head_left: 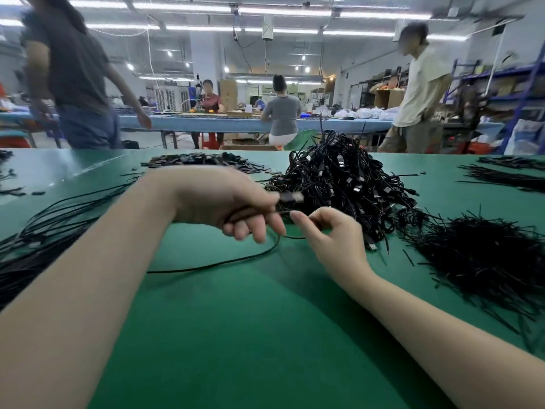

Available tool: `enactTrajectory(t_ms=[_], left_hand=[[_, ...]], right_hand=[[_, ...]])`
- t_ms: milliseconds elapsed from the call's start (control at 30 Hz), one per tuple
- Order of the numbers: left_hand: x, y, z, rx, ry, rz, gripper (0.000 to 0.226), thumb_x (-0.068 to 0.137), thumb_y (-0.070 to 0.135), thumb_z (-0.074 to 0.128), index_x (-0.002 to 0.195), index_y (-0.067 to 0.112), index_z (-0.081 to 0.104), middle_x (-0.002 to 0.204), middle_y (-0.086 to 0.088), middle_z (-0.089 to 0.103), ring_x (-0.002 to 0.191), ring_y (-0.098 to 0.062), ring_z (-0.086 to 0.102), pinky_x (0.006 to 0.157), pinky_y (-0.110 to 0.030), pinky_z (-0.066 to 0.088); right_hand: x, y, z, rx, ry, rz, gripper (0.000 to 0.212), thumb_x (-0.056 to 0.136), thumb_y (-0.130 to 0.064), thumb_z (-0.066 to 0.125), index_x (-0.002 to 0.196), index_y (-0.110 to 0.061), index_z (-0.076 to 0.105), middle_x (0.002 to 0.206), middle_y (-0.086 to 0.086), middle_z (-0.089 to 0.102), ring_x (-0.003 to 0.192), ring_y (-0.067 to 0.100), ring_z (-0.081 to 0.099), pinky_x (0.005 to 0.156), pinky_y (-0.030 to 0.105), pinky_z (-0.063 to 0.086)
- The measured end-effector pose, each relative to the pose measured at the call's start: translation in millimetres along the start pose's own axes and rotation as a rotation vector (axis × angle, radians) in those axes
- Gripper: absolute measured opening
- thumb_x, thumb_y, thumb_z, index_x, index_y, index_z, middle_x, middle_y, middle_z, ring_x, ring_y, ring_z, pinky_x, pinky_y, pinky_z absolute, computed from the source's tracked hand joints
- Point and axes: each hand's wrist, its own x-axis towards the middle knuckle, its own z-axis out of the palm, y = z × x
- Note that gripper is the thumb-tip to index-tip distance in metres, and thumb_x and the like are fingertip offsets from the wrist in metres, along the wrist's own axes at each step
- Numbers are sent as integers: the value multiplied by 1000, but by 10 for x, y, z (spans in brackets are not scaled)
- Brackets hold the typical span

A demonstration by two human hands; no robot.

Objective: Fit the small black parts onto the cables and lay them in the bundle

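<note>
Broadly, the green table (265,335) fills the lower view. At about one o'clock from its middle sits the tangled heap of cables (348,178); at three o'clock lies a spread of short black pieces (483,261); at nine o'clock, straight cables fan out as the bundle (38,231); at twelve o'clock, far back, the small black parts (203,160) lie in a flat scatter. The left hand (230,202) is curled around one cable (212,265), its blurred plug end (290,197) poking out beyond the fingers. The right hand (330,231) pinches the same cable just beside it, thumb and forefinger closed. The fitting step seems in hand, though blur hides whether a part is already on. Next, I judge, the cable wants laying over at nine o'clock, straight alongside the others.
</note>
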Motion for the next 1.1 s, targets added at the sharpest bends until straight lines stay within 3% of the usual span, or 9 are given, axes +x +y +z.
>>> enactTrajectory(t_ms=[67,133,300,433,500,633,767,1000,1100], left_hand=[[145,-4,148,125,153,-87,37,101,29,43,102,3,69,83,-8,74,53,-9,61,45,-15,38],[308,-12,249,-111,331,19,38,103,29,41,111,-1,64,88,-8,73,63,-11,62,51,-16,44],[354,72,217,-740,436,283,32,102,29,40,107,8,65,95,-4,75,78,-11,70,65,-19,55],[147,152,12,-948,329,464,35,102,32,39,98,12,68,70,8,67,56,-3,60,52,-13,46],[40,155,-89,-949,240,542,34,100,31,41,86,15,68,53,12,51,44,0,44,46,-13,32],[-26,94,-87,-432,49,343,37,90,31,46,73,13,73,45,6,49,36,-5,38,40,-15,29],[234,-1,183,52,206,58,37,101,32,43,103,6,69,80,-5,75,56,-8,60,47,-14,42],[556,-91,339,-675,502,316,31,103,30,40,105,12,64,89,0,74,80,-9,67,83,-23,54],[542,-49,374,-768,488,359,35,104,31,36,101,12,66,86,0,75,78,-9,69,73,-21,57]], right_hand=[[7,-92,-1,43,106,-91,38,89,-37,64,61,-15,48,52,-12,43,49,3,35,47,17,27],[-43,-221,59,80,90,-209,25,95,-32,54,70,-24,53,58,-19,51,53,-1,44,50,13,31],[-205,-216,208,92,-279,-243,36,97,-30,38,132,-36,47,59,-16,47,52,5,42,53,22,34],[-185,-48,126,-56,-440,-171,20,101,-31,39,102,-31,59,54,-1,44,54,31,43,53,41,41],[-119,5,79,-125,-406,-64,25,99,-35,43,89,-25,63,47,-9,44,46,21,41,48,36,35],[87,-17,-63,-151,-140,89,47,91,-52,51,68,-12,60,43,-10,44,40,5,34,46,26,25],[254,-208,-142,-49,-7,163,40,93,-39,51,69,-7,54,49,-10,42,49,8,37,51,28,28],[90,-487,-7,40,-138,-65,26,101,-20,38,82,-31,51,57,-26,53,52,-3,45,49,13,31],[-2,-439,51,85,-153,-119,16,101,-25,42,87,-25,50,56,-19,50,50,4,40,49,17,29]])
